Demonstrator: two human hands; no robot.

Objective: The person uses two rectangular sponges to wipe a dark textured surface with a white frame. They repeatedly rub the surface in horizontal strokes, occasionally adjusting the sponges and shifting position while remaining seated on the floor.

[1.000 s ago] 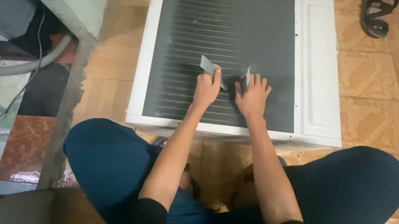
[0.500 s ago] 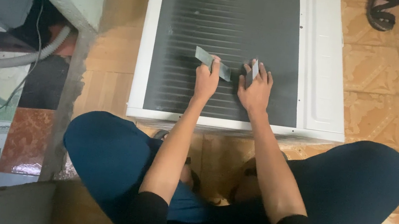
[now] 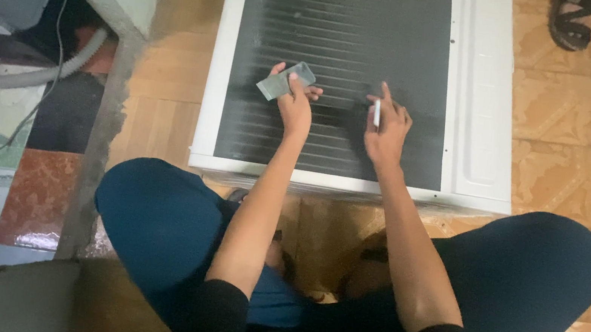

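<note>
Head view, left hand [image 3: 294,105] gripping flat clear plastic piece [image 3: 286,81], right hand [image 3: 387,129] pinching thin white strip [image 3: 376,113], over ribbed dark coil [image 3: 350,36].

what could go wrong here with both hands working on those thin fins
The left hand holds a flat grey tool on the dark fin grille; pressing at an angle could bend fins. The right hand pinches a small white piece with bare fingers touching the fins, which might cut skin.
</note>
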